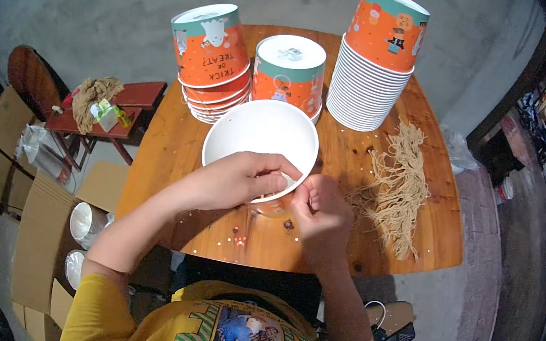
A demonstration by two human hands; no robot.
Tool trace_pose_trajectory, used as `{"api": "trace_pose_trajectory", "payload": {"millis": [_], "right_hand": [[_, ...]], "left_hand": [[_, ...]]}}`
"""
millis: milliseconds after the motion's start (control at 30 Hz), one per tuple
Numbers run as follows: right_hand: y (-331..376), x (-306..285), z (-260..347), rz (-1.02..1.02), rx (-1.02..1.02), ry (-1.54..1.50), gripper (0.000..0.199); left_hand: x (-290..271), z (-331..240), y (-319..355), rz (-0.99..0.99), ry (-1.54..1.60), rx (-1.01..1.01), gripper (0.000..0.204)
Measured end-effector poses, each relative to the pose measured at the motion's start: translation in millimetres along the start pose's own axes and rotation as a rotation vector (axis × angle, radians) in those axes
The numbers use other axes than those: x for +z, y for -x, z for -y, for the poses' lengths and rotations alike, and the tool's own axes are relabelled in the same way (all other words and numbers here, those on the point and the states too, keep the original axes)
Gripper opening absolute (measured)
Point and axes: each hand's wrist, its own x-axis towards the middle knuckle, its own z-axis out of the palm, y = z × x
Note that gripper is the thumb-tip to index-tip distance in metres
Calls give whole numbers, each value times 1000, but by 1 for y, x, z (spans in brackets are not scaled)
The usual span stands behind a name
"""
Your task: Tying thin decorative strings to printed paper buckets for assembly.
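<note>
You've got one open paper bucket (260, 134) upright at the near-centre of the round wooden table (172, 150), white inside, orange printed outside; it sits just in front of three stacks of the same buckets turned upside down — a short tilted stack (213, 59) at back left, a low one (289, 72) in the middle, a tall one (378, 53) at back right.

Your left hand (237, 183) curls over the near rim w/ fingers dipping inside the wall; your right hand (322, 215) is pinched shut against the outside of the same rim, fingertips close together — prob. on something small at the edge, but can't tell what, it's hidden btwn the two hands.

Handling, as a judgement: the bucket looks light and thin-walled; stiff enough at the rolled rim, soft in the wall, so a hard squeeze will likely dent or oval it; coated surface prob. a bit slick. Best hold is the rim itself — thumb outside, fingers inside — or a flat palm around the lower wall; avoid pressing mid-wall. Being empty and light it'll tip or slide easily, so steady it w/ one hand while the other works.

To your right a loose bundle of tan strings (398, 187) lies on the table, near but apart from the bucket; small bits of punched confetti (236, 238) are scattered by the near edge. A low red stool (112, 111) w/ more string stands off to the left.
</note>
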Motion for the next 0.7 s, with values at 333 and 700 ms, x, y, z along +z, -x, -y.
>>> {"api": "trace_pose_trajectory", "payload": {"millis": [333,700], "right_hand": [[4,-11,-14,103,302,-197,6],[-10,-42,-25,199,395,-388,13]], "left_hand": [[13,-1,-17,-101,-302,19,16],[18,-9,-40,-15,466,-160,13]]}}
